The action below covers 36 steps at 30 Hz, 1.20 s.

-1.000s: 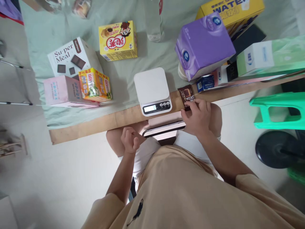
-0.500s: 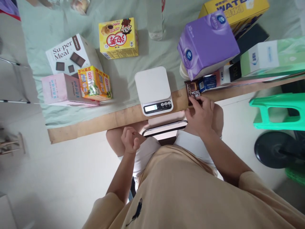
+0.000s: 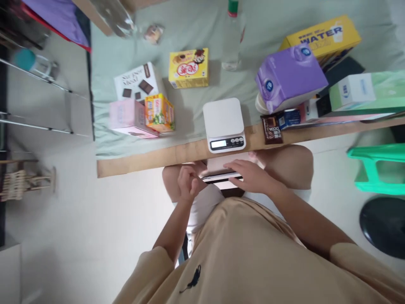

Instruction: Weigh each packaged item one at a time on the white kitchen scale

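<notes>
My right hand is over my lap, fingers stretched out and holding nothing. It is in front of the table edge, below a white kitchen scale with a lit display. My left hand hovers above my other thigh, its fingers loosely curled and the thumb apart, with nothing seen in it. A brown cocoa packet lies on the wooden table edge to the right of the scale, touched by neither hand. Beside that packet is a small dark blue packet.
On the left stand a white Su-per Meal box, a pink box and an orange box. Farther back are a yellow box and a clear bottle. Rightward sit a purple tissue pack and a green stool.
My right hand has let go of the cocoa packet and drawn back left over my lap. The packet now lies flat on the edge. The view has shifted, so the table appears farther right.
</notes>
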Each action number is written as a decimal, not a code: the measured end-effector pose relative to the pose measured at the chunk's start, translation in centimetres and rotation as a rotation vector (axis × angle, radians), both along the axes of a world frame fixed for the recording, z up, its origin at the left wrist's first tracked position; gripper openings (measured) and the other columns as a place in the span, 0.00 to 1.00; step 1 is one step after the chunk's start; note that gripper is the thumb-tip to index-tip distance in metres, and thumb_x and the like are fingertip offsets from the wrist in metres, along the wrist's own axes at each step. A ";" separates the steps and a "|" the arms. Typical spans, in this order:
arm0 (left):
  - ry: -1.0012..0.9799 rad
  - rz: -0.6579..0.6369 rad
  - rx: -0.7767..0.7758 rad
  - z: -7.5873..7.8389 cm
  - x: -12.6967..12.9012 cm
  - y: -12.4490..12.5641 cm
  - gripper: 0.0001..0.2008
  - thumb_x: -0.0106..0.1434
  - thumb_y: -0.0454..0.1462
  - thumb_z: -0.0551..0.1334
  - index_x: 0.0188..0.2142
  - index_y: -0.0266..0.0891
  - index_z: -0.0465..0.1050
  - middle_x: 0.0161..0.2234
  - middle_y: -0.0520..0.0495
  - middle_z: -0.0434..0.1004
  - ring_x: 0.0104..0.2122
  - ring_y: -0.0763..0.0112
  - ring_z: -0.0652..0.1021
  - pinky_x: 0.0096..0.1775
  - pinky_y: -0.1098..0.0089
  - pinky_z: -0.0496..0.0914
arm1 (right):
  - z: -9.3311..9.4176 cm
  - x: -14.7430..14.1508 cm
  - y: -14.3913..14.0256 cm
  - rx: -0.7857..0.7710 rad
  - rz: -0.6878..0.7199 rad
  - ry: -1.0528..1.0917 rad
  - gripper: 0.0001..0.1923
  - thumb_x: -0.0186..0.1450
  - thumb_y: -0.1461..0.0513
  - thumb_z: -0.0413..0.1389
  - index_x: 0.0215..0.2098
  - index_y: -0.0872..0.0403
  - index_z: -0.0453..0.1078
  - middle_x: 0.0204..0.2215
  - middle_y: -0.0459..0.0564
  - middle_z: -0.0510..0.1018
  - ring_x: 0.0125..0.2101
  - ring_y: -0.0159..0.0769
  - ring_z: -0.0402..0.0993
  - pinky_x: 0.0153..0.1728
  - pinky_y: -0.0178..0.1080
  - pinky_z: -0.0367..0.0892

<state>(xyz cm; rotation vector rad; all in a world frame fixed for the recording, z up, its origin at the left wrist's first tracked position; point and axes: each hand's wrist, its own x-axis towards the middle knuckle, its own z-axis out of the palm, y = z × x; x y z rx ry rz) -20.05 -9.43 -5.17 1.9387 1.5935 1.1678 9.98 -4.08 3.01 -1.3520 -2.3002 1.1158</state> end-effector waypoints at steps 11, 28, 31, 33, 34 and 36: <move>-0.365 0.670 0.135 5.0 -11.9 10.0 0.18 0.77 0.50 0.46 0.43 0.43 0.67 0.47 0.44 0.72 0.53 0.64 0.76 0.57 0.59 0.73 | 2.8 -12.7 5.9 0.018 -0.011 0.173 0.28 0.70 0.56 0.54 0.66 0.54 0.71 0.60 0.59 0.77 0.59 0.44 0.76 0.61 0.49 0.75; -0.728 0.220 -0.063 6.4 -15.7 17.3 0.39 0.68 0.70 0.50 0.55 0.44 0.73 0.59 0.44 0.81 0.66 0.57 0.77 0.67 0.58 0.72 | 4.4 -29.4 11.1 -0.047 -0.031 0.387 0.44 0.68 0.56 0.58 0.77 0.57 0.47 0.79 0.62 0.51 0.79 0.48 0.51 0.78 0.55 0.59; -0.766 0.270 -0.048 6.7 -14.9 15.1 0.41 0.63 0.73 0.53 0.56 0.46 0.73 0.61 0.43 0.80 0.66 0.57 0.77 0.67 0.60 0.73 | 4.4 -29.2 10.0 -0.086 -0.018 0.439 0.44 0.68 0.54 0.59 0.77 0.54 0.48 0.79 0.59 0.50 0.81 0.48 0.44 0.79 0.57 0.57; -0.799 0.320 -0.056 7.3 -14.2 13.0 0.40 0.63 0.73 0.53 0.56 0.47 0.73 0.62 0.43 0.79 0.66 0.57 0.77 0.66 0.60 0.74 | 4.8 -28.6 8.9 -0.106 0.002 0.460 0.43 0.69 0.55 0.58 0.77 0.53 0.50 0.80 0.59 0.49 0.82 0.47 0.41 0.79 0.57 0.57; -0.814 0.342 -0.059 7.8 -13.7 11.8 0.39 0.63 0.71 0.53 0.56 0.47 0.73 0.62 0.43 0.79 0.66 0.57 0.77 0.66 0.60 0.74 | 5.1 -28.3 8.3 -0.110 0.013 0.472 0.42 0.69 0.55 0.58 0.77 0.54 0.50 0.80 0.60 0.48 0.82 0.46 0.41 0.79 0.56 0.58; -0.839 0.371 -0.048 9.4 -12.5 9.3 0.36 0.65 0.68 0.53 0.56 0.48 0.74 0.62 0.44 0.79 0.66 0.58 0.77 0.66 0.61 0.73 | 5.9 -27.3 6.8 -0.086 0.043 0.496 0.41 0.70 0.54 0.56 0.76 0.57 0.51 0.80 0.63 0.48 0.82 0.46 0.41 0.79 0.56 0.58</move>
